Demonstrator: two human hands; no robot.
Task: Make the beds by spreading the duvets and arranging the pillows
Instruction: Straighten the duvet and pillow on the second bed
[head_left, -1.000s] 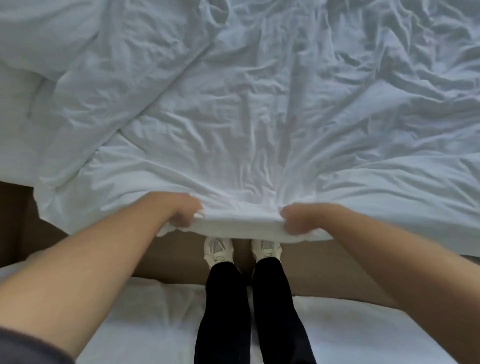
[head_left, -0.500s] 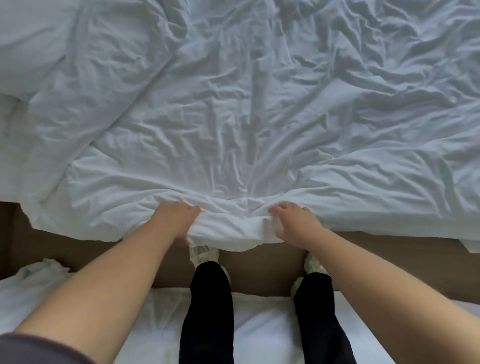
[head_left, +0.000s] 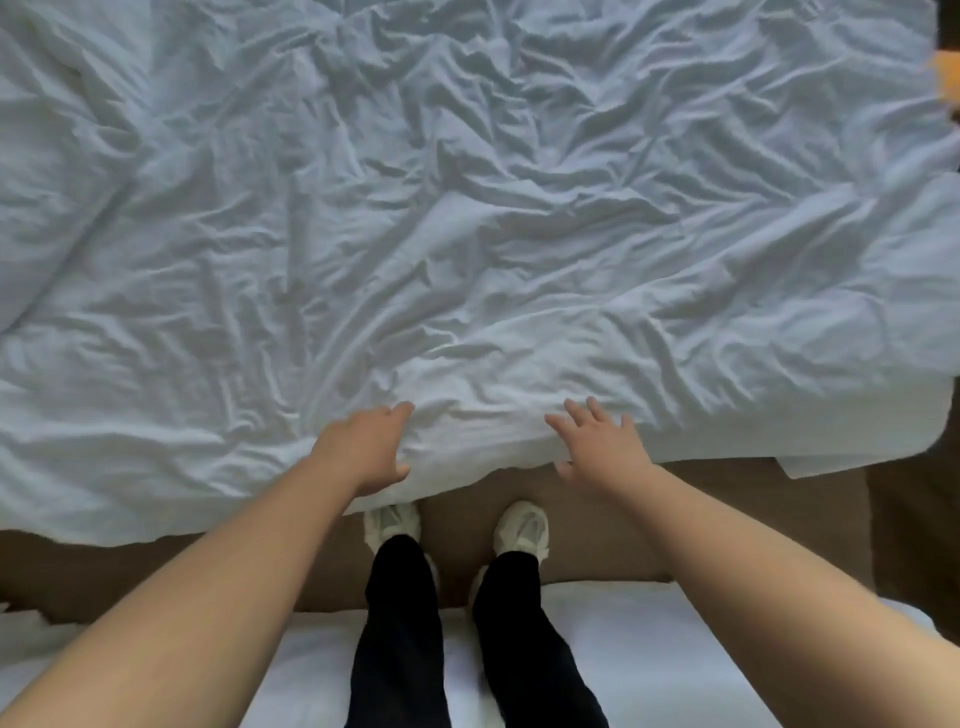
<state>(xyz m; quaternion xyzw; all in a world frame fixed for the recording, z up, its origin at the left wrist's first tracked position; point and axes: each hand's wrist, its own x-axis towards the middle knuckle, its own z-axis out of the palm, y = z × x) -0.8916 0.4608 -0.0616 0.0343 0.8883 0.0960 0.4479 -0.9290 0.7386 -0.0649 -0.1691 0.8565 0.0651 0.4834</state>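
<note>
At the far left the white duvet (head_left: 467, 234) hangs lowest over the near side of the bed, sagging toward the brown floor (head_left: 156, 571), so we judge that side drawn down further than the rest. Our left hand (head_left: 363, 447) lies on the duvet's edge with fingers straight and gripping nothing, which we read as pressing the hem flat. Just to its right, across a creased strip of cloth, our right hand (head_left: 597, 447) is spread wide over the same edge, also holding nothing; whether it touches we cannot tell. Both hands sit at the hem because that is where the cover gets squared. Further right the edge runs higher and a flat corner juts out. No pillows show, and wrinkles cross the whole cover, so smoothing seems unfinished
</note>
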